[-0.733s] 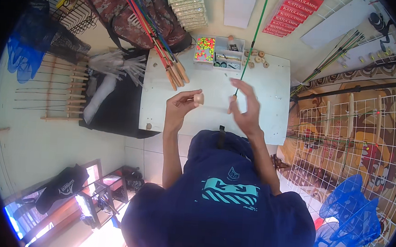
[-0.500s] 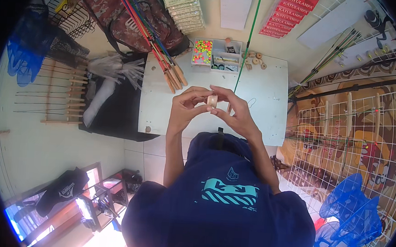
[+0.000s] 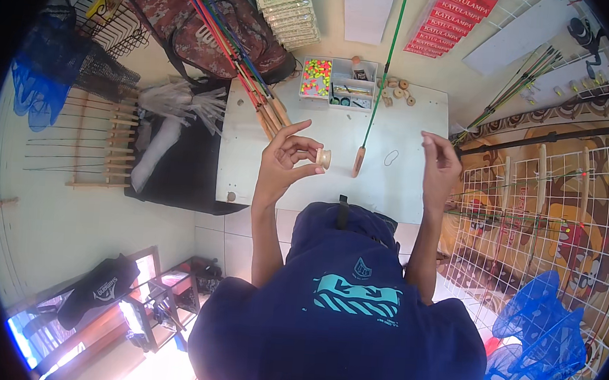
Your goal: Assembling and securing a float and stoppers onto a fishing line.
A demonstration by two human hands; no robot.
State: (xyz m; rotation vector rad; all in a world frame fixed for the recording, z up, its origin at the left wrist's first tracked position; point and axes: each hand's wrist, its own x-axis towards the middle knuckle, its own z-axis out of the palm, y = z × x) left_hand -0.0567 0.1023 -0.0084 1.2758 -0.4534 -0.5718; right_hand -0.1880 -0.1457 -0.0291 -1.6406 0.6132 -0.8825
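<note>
My left hand (image 3: 278, 163) pinches a small pale wooden spool (image 3: 324, 159) between thumb and fingers, held above the white table (image 3: 396, 196). Well to the right, my right hand (image 3: 440, 170) is raised over the table's right edge. Its thumb and fingertips are pressed together; whatever is in the pinch is too fine to see. Between my hands, a green fishing rod (image 3: 375, 110) rises from its wooden handle (image 3: 358, 163) toward the far wall. A thin dark loop of line (image 3: 391, 158) lies right of that handle.
A white compartment box (image 3: 351, 110) with pink and yellow pieces stands at the table's far side, with several wooden spools (image 3: 399, 92) beside it. A bundle of rods (image 3: 255, 81) leans at the left. Wire grid racks (image 3: 523, 191) and blue nets (image 3: 538, 326) are at the right.
My right hand has left the spool and moved far right, its fingers pinched. The left hand keeps the spool. The rod's handle and the loop show more fully now.
</note>
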